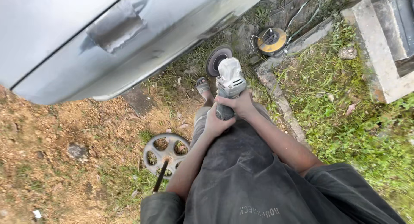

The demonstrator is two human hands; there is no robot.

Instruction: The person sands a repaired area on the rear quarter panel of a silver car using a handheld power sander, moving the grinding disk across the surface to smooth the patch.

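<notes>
**Onlooker A:** Outdoors, on bare soil and patchy grass (345,120); what do the hands hold?

**Onlooker B:** Both grip one tool. The left hand (215,124) and the right hand (239,104) are close together, touching, each clamped round the dark handle of a grey angle grinder (228,83). Its dark disc (217,59) points away from the body, beyond the hands.

**Onlooker A:** And beyond the disc?

**Onlooker B:** A silver car body panel (129,38) lies ahead and to the left of the hands, with a dull sanded patch (114,27) on it; disc and panel are apart.

**Onlooker A:** Anything nearer?

**Onlooker B:** Just past the left hand, a foot in a sandal (203,86). Below and left of that hand, a round spoked metal disc (166,153) lies flat on the ground, with a dark rod (160,176) over it. Ahead and right of the right hand, a yellow reel (272,40) with cable, beside a concrete kerb (280,99); a concrete block (379,55) stands well to the right
</notes>
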